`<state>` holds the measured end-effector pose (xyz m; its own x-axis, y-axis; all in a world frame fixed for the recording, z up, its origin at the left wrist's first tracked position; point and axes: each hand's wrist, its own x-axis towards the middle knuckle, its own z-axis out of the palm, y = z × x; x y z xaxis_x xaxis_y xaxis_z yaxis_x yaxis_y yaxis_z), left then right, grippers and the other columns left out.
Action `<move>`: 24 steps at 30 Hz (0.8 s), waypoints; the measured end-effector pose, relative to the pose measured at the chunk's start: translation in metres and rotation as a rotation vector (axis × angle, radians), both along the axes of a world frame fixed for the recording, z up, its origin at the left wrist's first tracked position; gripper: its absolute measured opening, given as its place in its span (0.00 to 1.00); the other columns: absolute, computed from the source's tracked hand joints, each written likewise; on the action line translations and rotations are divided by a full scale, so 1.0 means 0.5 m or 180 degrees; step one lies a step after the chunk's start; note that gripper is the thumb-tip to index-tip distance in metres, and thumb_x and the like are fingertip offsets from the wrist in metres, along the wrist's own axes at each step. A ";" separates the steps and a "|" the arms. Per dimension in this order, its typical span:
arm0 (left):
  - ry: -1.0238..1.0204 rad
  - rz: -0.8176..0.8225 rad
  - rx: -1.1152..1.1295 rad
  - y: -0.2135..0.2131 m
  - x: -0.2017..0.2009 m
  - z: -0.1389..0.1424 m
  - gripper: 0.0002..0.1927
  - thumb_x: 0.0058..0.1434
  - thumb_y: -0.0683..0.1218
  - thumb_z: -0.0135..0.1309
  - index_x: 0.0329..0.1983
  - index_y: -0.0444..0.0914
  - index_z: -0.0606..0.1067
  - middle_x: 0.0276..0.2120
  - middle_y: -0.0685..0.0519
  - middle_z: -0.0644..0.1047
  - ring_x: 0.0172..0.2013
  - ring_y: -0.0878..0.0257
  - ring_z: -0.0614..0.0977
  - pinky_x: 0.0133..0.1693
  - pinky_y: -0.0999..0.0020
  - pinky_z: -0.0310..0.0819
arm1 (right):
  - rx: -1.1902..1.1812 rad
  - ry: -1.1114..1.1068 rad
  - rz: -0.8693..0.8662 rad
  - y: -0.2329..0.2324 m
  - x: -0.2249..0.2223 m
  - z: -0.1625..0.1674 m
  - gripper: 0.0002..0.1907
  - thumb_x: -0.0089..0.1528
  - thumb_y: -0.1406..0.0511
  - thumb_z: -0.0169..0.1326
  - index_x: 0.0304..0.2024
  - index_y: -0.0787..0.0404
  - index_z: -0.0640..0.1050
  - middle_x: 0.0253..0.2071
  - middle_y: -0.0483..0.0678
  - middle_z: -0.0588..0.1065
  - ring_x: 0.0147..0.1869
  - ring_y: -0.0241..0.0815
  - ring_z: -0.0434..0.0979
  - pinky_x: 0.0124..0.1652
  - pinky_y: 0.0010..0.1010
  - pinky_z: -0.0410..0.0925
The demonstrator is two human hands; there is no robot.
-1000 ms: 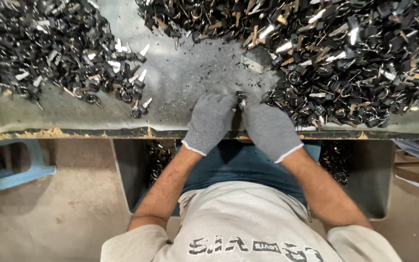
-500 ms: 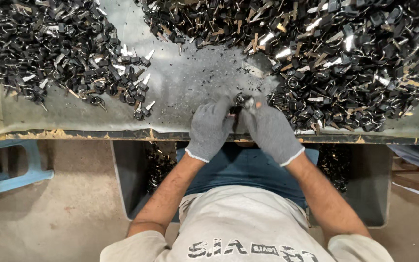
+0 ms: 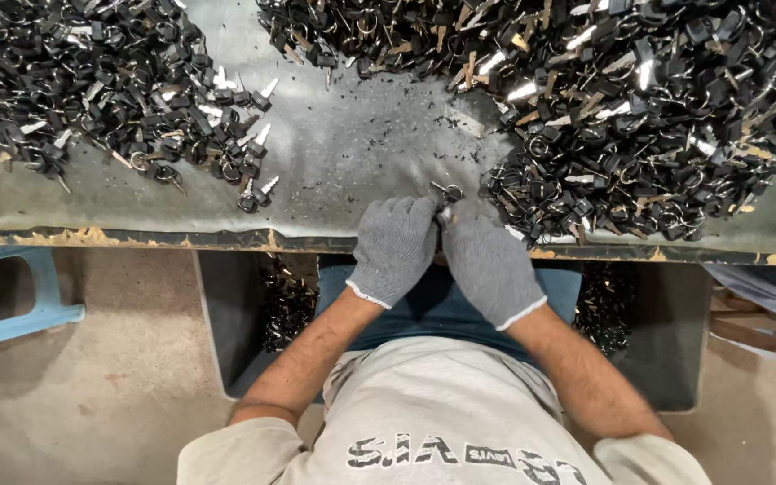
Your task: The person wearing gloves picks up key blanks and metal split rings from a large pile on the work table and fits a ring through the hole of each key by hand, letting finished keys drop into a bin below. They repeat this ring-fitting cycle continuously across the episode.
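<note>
Both hands [image 3: 442, 247] have drawn nearer the bench edge — pinching a small metal ring [image 3: 447, 191].

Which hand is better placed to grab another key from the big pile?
Right, probably. The right hand sits against the edge of the large pile of keys. The left hand is on the far side of it, and the smaller pile is well apart. Both hands meet at a small ring piece.

A small metal key ring [image 3: 447, 191] (apparently with a key) pinched between both gloves' fingertips.
</note>
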<state>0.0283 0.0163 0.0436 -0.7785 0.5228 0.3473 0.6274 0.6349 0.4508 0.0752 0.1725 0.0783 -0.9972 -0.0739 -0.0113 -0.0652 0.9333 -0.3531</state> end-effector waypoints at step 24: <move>-0.0353 -0.0057 0.0055 -0.032 -0.074 0.000 0.18 0.52 0.45 0.61 0.48 0.42 0.80 0.42 0.47 0.81 0.47 0.47 0.81 0.53 0.50 0.71 | -0.0726 -0.1002 -0.0337 0.012 -0.026 0.005 0.18 0.66 0.61 0.50 0.51 0.70 0.69 0.28 0.61 0.78 0.29 0.60 0.82 0.27 0.48 0.75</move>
<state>-0.0089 0.0004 0.0436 -0.8033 0.5317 0.2685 0.5843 0.6156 0.5288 0.0624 0.1785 0.0805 -0.9498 -0.0067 -0.3126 0.1717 0.8243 -0.5394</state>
